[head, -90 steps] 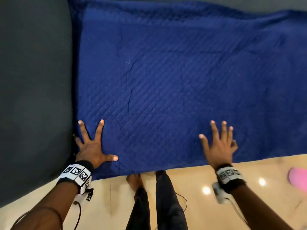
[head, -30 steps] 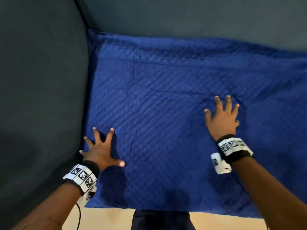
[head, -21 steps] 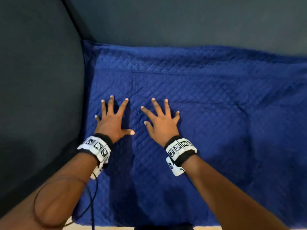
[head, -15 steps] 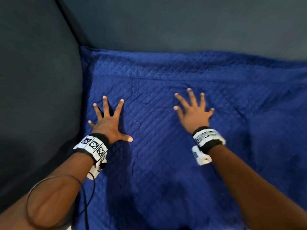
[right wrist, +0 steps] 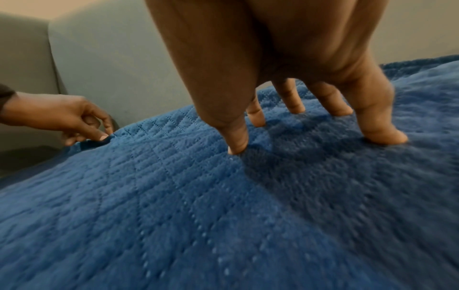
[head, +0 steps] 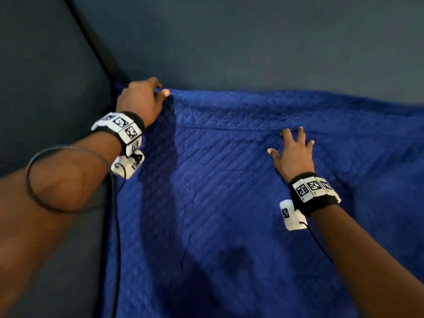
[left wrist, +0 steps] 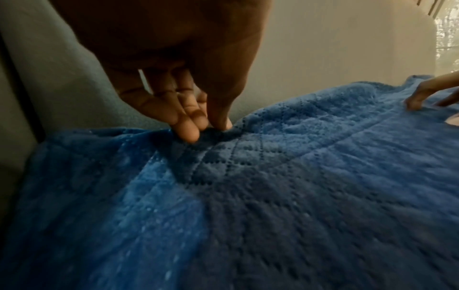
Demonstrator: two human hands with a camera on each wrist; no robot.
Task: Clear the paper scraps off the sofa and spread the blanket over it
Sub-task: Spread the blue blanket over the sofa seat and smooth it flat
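I see a dark grey sofa (head: 229,42). Its back runs along the top of the head view and its arm (head: 46,65) stands on the left side. A dark seam (head: 96,44) runs where the arm meets the back. In the left wrist view a pale wall (left wrist: 347,49) shows behind the sofa, with a bright window at the far right edge.

A blue blanket (head: 218,203) with stitched diamond squares lies spread over the sofa seat. Its far edge reaches the sofa back, and its left edge runs beside the sofa arm. There is a long fold line across it near the far edge.

My left hand (head: 140,99) is at the far left corner of the blanket, right where the arm and the back of the sofa meet. The thumb and fingers (left wrist: 188,129) are curled and pinch the blanket edge there. The cloth lifts up a little at that spot.

My right hand (head: 291,154) is well apart from the left one, more to the right, near the fold line. It is spread wide, with its fingertips (right wrist: 238,147) pressing down on top of the blanket. It holds nothing.

Both wrists wear black bands (head: 314,193) with white squares on them.
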